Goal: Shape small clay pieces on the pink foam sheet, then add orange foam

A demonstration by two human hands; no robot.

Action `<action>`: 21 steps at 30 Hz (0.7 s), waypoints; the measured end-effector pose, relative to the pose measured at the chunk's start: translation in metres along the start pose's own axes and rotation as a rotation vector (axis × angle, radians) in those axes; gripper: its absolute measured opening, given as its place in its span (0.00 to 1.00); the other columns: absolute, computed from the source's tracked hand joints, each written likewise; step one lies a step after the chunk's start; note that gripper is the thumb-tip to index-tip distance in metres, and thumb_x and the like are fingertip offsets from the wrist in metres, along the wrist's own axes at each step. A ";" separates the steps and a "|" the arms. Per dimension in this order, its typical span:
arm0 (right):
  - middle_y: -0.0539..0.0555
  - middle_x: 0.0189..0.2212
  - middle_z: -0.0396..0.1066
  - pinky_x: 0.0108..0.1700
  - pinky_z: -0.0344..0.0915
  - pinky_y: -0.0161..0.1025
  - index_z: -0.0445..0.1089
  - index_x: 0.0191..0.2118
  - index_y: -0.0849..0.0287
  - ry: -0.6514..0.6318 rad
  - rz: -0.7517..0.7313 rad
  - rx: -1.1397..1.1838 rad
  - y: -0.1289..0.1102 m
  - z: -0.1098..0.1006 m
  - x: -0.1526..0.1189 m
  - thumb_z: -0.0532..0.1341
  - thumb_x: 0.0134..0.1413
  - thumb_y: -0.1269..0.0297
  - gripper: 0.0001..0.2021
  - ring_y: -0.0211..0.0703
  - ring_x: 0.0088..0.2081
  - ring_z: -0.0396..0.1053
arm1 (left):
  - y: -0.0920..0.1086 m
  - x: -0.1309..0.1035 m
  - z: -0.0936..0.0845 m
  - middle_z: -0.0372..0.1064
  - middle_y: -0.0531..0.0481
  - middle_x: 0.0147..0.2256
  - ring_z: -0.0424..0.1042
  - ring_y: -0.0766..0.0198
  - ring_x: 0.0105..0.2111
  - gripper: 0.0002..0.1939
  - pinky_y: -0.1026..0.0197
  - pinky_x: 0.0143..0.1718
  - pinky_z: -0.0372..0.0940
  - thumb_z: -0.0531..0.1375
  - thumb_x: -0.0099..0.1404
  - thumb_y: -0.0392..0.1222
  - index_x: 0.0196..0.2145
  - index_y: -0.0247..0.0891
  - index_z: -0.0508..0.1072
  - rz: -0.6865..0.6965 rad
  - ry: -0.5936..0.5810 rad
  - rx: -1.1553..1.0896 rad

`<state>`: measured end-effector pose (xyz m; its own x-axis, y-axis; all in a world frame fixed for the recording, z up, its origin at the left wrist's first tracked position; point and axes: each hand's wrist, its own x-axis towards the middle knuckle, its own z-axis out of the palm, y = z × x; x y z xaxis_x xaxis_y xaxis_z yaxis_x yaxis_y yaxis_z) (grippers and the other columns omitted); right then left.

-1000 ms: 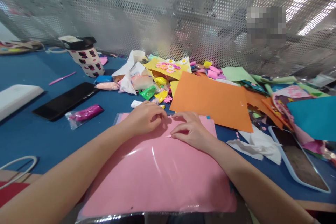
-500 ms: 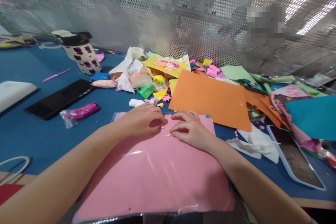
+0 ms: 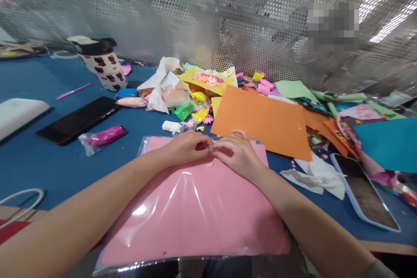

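The covered sheet (image 3: 192, 213) lay at the front centre of the table (image 3: 78, 173), its near edge projecting past the table edge. The left hand (image 3: 190, 147) and right hand (image 3: 237, 152) were positioned over its far portion, fingertips together. A small scrap (image 3: 210, 164) lay on the covered sheet, just before the fingertips. Left of the covered sheet, from front to back, were located a packet (image 3: 107, 135), a flat device (image 3: 78, 119) and a stick (image 3: 73, 91). A tumbler (image 3: 106, 69) stood behind the flat device. A large loose sheet (image 3: 260, 117) lay behind the right hand; flower pieces (image 3: 208, 79) rested on a card (image 3: 188, 76) farther back. A tissue (image 3: 321, 178) lay to the right, with a phone (image 3: 368, 191) right of it. A perforated panel (image 3: 163, 8) stood rearmost.
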<state>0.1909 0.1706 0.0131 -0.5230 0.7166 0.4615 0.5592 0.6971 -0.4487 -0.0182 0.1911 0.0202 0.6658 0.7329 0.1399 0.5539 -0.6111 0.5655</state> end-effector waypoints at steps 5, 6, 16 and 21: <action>0.48 0.33 0.79 0.50 0.56 0.44 0.76 0.34 0.54 0.113 0.044 0.003 0.006 -0.007 0.000 0.64 0.57 0.69 0.03 0.40 0.35 0.74 | 0.001 -0.001 -0.002 0.69 0.55 0.26 0.65 0.68 0.25 0.08 0.66 0.28 0.54 0.52 0.66 0.40 0.30 0.37 0.68 -0.028 0.027 -0.105; 0.48 0.31 0.78 0.48 0.57 0.44 0.76 0.33 0.55 0.135 0.087 -0.004 0.009 -0.009 0.000 0.64 0.57 0.69 0.04 0.40 0.34 0.73 | 0.001 -0.002 -0.002 0.67 0.55 0.25 0.64 0.68 0.24 0.10 0.66 0.27 0.53 0.52 0.66 0.40 0.28 0.37 0.65 -0.042 0.045 -0.101; 0.56 0.44 0.73 0.50 0.59 0.51 0.79 0.39 0.52 0.081 0.050 -0.232 0.018 -0.001 -0.005 0.63 0.55 0.72 0.09 0.51 0.47 0.69 | -0.001 -0.001 0.001 0.73 0.53 0.30 0.69 0.66 0.30 0.07 0.66 0.33 0.60 0.60 0.63 0.43 0.30 0.38 0.74 -0.038 0.088 -0.156; 0.54 0.43 0.74 0.48 0.60 0.47 0.77 0.42 0.51 0.077 -0.110 -0.134 0.009 -0.001 -0.005 0.64 0.55 0.69 0.10 0.47 0.45 0.70 | -0.003 0.000 0.002 0.71 0.53 0.26 0.68 0.67 0.28 0.12 0.66 0.31 0.58 0.60 0.64 0.46 0.26 0.37 0.73 0.015 0.071 -0.140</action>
<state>0.1992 0.1733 0.0072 -0.5374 0.6288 0.5620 0.5849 0.7579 -0.2888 -0.0189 0.1924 0.0170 0.6333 0.7466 0.2038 0.4657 -0.5780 0.6701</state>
